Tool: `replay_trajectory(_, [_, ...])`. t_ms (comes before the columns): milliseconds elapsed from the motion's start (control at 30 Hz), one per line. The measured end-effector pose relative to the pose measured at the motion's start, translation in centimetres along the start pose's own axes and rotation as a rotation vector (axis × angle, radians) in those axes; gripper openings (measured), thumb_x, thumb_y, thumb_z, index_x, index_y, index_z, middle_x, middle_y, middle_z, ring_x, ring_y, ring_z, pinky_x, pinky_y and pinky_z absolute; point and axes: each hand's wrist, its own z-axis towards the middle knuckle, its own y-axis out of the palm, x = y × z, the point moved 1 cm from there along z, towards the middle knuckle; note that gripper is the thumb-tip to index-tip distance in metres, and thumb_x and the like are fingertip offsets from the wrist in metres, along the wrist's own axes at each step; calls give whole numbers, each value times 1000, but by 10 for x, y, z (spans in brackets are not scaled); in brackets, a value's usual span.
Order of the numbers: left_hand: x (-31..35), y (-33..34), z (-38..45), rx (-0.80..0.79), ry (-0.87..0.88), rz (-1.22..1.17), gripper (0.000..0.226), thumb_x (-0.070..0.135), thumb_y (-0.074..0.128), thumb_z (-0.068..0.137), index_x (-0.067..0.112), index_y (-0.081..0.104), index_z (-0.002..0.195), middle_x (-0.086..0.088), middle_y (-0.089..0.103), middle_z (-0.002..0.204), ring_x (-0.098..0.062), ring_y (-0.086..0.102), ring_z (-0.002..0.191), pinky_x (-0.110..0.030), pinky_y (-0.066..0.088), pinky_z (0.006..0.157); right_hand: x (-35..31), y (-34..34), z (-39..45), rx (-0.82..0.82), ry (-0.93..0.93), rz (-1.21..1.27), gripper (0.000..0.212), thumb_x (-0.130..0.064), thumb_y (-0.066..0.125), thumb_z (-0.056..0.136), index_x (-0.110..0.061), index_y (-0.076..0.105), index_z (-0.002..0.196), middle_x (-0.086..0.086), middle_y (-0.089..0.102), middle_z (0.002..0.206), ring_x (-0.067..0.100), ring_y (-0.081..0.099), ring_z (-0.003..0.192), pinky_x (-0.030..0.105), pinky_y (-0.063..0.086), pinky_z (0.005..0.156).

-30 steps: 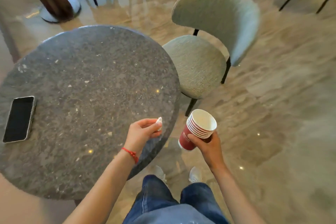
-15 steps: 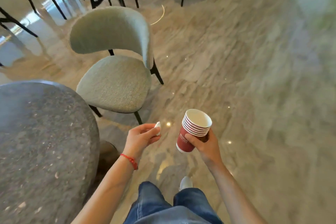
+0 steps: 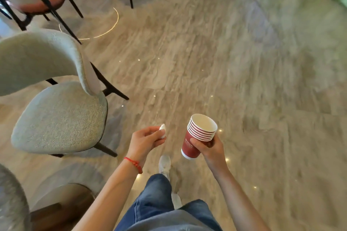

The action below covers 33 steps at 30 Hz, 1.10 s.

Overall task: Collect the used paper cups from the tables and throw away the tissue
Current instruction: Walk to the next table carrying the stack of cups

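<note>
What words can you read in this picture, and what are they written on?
Stack of red paper cups, held by the right hand: white print on the outer cup's side, too blurred to read.
Nothing else shows any words, not even the tissue pinched in the left hand.

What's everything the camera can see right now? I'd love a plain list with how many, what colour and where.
paper cups: one nested stack, six rims or so, dark red outside and white inside, held in the right hand
tissue: one, white, small wad pinched by the left hand
grey-green chair: one, black legs, left of the person
salmon-seated chairs: two partly seen, black legs, top left and top centre
stone table: one, dark speckled grey, bottom left corner
floor: beige marbled, glossy
bracelet: one, red cord, left wrist
shoes: two, white, between the arms
jeans: blue, bottom centre
left hand: gripping the tissue
right hand: gripping the cups
</note>
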Motion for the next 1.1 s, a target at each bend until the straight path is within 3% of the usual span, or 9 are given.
replay_trajectory(100, [21, 17, 38, -19, -13, 12, 4, 6, 70, 77, 5, 69, 81, -4, 70, 68, -13, 69, 65, -18, 55, 60, -7, 1, 39, 11, 5, -7, 41, -10, 81, 68, -25, 61, 101, -18, 72, 89, -1, 66, 83, 10, 49, 66])
replay_trajectory(333, [96, 55, 144, -43, 4, 3, 7, 5, 69, 78, 1, 68, 83, -7, 69, 70, -14, 69, 65, -18, 54, 60, -55, 15, 162, 58, -22, -12, 43, -10, 82, 68, -14, 62, 105, -8, 70, 90, -3, 66, 77, 9, 48, 62])
replay_trajectory(567, [178, 102, 240, -76, 58, 57, 6, 4, 68, 79, 1, 67, 84, -9, 65, 72, -12, 67, 63, -17, 54, 61, -112, 21, 274, 67, -62, -26, 38, -10, 78, 71, -25, 60, 101, -9, 69, 94, -3, 65, 83, 10, 49, 66])
replay_trajectory(800, [234, 183, 334, -110, 51, 47, 1, 6, 68, 79, 5, 69, 79, -2, 68, 65, -12, 68, 65, -18, 55, 64, -159, -7, 400, 75, -81, -66, 41, -15, 80, 69, -24, 59, 104, -8, 68, 97, -5, 64, 85, 9, 48, 66])
replay_trajectory(1100, [318, 294, 444, -104, 55, -3, 2, 2, 64, 81, 2, 66, 82, -9, 64, 70, -10, 67, 60, -17, 55, 60, -243, -56, 567, 25, -105, -100, 45, -27, 81, 64, -29, 59, 103, -13, 69, 95, -6, 64, 87, 7, 47, 67])
